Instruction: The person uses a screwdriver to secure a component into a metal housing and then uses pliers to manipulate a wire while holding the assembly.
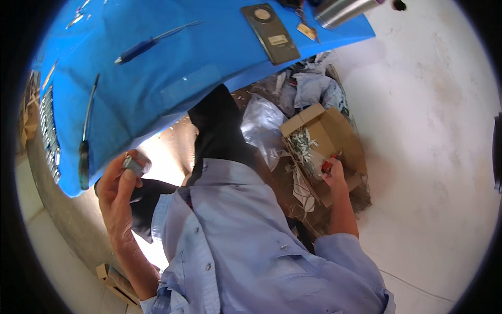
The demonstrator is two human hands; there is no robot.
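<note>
My left hand [119, 192] is raised beside the table's near edge. Its thumb and fingers pinch a small grey metal piece [133, 164], blocky with a rounded side; its exact kind does not show. Over on the right, my right hand [335, 172] reaches into an open cardboard box [342, 138]. Its fingers close on a small red object [327, 167], mostly covered, whose kind I cannot make out. Thin pale shreds [301, 144] lie inside the box near that hand.
A blue-covered table [172, 78] bears two screwdrivers [137, 51] [85, 146], a dark flat plate [271, 34] with a round hole, a metal cylinder [342, 11] and a row of small metal pieces [49, 133]. Plastic bags [261, 125] lie beside the box; a white wall [418, 157] stands right.
</note>
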